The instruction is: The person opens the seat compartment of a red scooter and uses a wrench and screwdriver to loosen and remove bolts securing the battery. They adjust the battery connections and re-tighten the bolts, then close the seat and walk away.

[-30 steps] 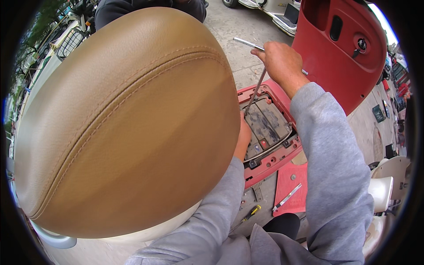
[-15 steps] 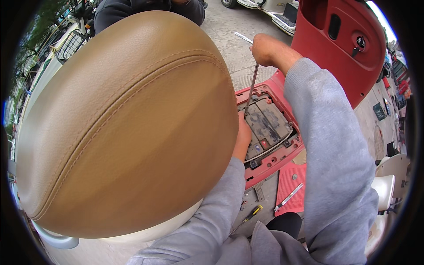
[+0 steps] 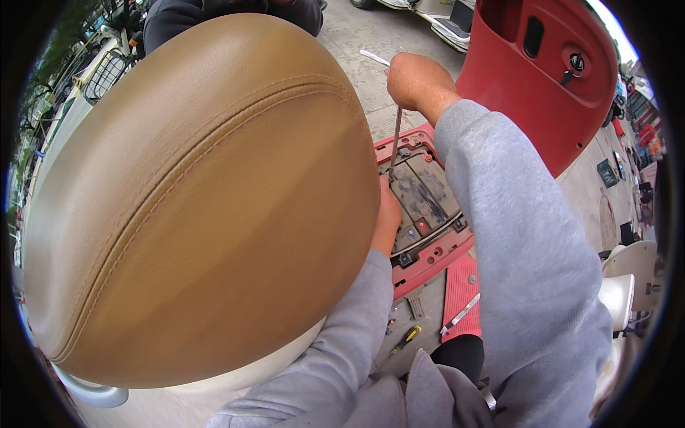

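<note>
My right hand (image 3: 422, 82) is closed round the top of a socket wrench (image 3: 396, 139). Its bright handle sticks out to the left of the fist, and the long thin shaft runs down into the open red floor frame (image 3: 430, 260) of a small vehicle. The shaft's foot meets the far left corner of a dusty dark battery (image 3: 428, 192) set in that frame. Beside this foot is my left hand (image 3: 387, 217), low against the battery's left edge. A large tan seat (image 3: 214, 192) hides part of that hand, and its fingers cannot be made out.
A red front panel (image 3: 539, 78) with a key in its lock stands at the right. On the ground lie a red ribbed mat (image 3: 460, 289), a silver wrench-like tool (image 3: 460, 314) and a yellow-black screwdriver (image 3: 407, 339). Beyond the seat is another person in dark clothing (image 3: 214, 18).
The view has shifted slightly, so most things sit a little further left. My right hand still grips the socket wrench, its shaft now more upright. My left hand stays by the shaft's foot.
</note>
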Demonstrator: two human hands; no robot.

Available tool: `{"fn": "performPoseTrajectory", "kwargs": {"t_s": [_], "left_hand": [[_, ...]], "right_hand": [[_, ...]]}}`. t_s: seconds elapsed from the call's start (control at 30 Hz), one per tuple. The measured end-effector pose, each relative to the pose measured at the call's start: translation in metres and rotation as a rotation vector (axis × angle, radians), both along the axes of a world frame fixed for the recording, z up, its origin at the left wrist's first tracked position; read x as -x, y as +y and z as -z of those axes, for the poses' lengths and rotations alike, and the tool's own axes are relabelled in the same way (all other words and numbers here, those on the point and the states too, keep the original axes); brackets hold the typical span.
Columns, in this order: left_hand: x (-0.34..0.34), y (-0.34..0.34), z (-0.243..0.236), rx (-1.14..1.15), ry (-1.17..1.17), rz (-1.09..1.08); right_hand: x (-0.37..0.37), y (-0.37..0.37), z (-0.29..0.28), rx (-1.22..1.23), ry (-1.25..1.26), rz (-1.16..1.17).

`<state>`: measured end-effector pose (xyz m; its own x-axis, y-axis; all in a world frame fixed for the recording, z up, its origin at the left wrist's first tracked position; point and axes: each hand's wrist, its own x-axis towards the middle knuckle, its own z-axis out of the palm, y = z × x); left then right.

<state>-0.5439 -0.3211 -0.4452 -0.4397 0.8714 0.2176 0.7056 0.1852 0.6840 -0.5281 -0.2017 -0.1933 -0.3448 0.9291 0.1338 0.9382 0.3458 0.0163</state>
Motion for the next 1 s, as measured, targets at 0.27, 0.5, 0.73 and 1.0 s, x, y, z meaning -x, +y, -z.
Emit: {"fn": "performPoseTrajectory", "kwargs": {"t_s": [0.27,0.5,0.73,1.0], "left_hand": [[-0.001,0.0,0.003,-0.063,-0.023,-0.015],[-0.004,-0.003,-0.01,0.05,-0.09,-0.015],[-0.002,-0.006,-0.006,0.01,-0.016,0.008],[-0.002,-0.012,-0.012,0.07,0.042,-0.031]], "right_hand": [[-0.043,-0.009,0.005,-0.315,0.109,-0.441],[-0.078,-0.027,0.013,-0.473,-0.049,-0.459],[-0.063,-0.049,0.002,-0.507,0.199,-0.29],[-0.158,-0.091,-0.049,-0.468,0.318,0.025]]}}
